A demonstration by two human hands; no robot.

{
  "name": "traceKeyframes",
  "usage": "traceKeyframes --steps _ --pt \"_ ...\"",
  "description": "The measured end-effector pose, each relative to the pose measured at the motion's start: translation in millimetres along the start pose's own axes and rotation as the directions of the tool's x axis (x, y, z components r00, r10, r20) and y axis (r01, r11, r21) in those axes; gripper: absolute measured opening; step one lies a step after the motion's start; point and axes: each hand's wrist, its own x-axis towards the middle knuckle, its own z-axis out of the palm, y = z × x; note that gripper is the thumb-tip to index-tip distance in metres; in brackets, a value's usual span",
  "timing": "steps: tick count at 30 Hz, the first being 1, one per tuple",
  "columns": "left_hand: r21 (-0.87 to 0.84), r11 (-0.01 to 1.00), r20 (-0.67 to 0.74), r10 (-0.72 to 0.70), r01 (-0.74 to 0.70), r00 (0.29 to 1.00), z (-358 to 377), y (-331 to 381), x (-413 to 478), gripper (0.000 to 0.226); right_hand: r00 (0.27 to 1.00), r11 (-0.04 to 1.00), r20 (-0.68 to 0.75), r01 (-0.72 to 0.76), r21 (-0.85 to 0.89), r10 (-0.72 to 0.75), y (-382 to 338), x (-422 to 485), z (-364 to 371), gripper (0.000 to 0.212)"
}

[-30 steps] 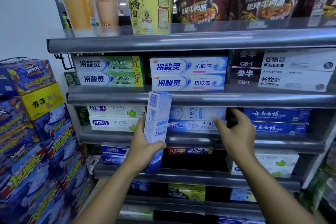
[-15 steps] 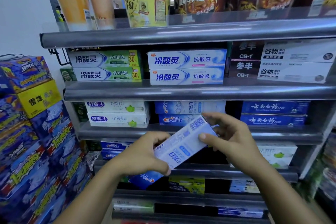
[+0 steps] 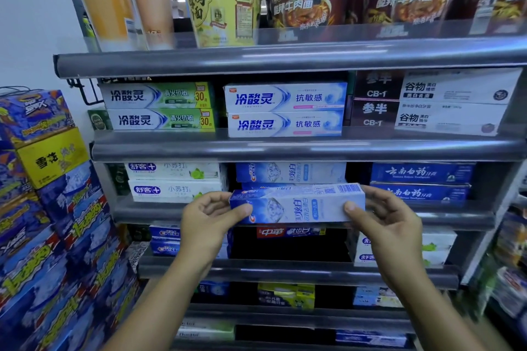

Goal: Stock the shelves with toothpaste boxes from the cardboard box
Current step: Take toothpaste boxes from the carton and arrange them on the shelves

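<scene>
Grey metal shelving [image 3: 285,148] stood against a white wall [image 3: 31,23], with printed blue cartons [image 3: 57,236] stacked on the left. Noodle cups [image 3: 222,3] filled the top level behind a clear guard. The levels below held toothpaste boxes laid lengthwise, two high.

Both hands held one blue-and-white toothpaste box [image 3: 296,205] by its ends. The left hand [image 3: 205,225] gripped the left end, thumb across the front face and fingers curled behind. The right hand [image 3: 390,225] gripped the right end in the same way, its thumb pressed on the front face near the barcode corner. Neither hand was spread wider than the box's depth.

The box lay level between the hands, long side to the viewer, at the front rim [image 3: 427,215] of the third level down. It hid most of the lower box in the middle stack of matching blue boxes [image 3: 291,172]. White boxes [image 3: 174,189] lay just to the left of that stack and dark blue boxes [image 3: 422,172] to the right. Whether the held box touched the rim could not be told.
</scene>
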Motion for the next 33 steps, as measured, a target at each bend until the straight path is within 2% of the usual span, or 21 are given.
traceKeyframes --steps 3,5,9,12,19,22,26,30,33 --pt "-0.019 0.999 -0.052 0.039 -0.040 0.998 14 -1 14 0.044 0.996 0.966 -0.084 0.017 -0.257 -0.040 5 9 3 0.039" --pt "0.045 0.995 -0.063 0.089 -0.086 0.994 22 -1 22 0.043 0.990 0.916 -0.124 0.006 -0.400 -0.061 6 18 4 0.042" --pt "0.222 0.969 -0.098 0.132 -0.108 0.986 31 -7 29 0.044 0.989 0.837 -0.108 0.023 -0.547 -0.098 8 34 10 0.045" --pt "0.341 0.933 -0.100 0.157 -0.115 0.982 30 -12 33 0.047 0.991 0.809 -0.093 0.023 -0.587 -0.096 10 42 15 0.043" --pt "0.492 0.856 -0.020 0.193 -0.158 0.981 31 -6 41 0.052 0.994 0.737 -0.094 -0.021 -0.676 -0.058 14 53 15 0.054" --pt "0.579 0.799 0.006 0.194 -0.161 0.981 29 -3 45 0.047 0.996 0.691 -0.077 -0.024 -0.722 -0.046 16 51 15 0.055" --pt "0.658 0.741 0.037 0.144 -0.132 0.989 29 3 54 0.055 0.995 0.703 -0.096 -0.058 -0.709 -0.015 13 55 15 0.055" --pt "0.748 0.654 0.040 0.124 -0.112 0.991 30 3 53 0.055 0.993 0.685 -0.091 -0.119 -0.719 0.077 16 52 19 0.054" --pt "0.752 0.655 0.012 0.100 -0.075 0.995 32 6 55 0.051 0.989 0.682 -0.107 -0.150 -0.716 0.105 18 51 19 0.054"
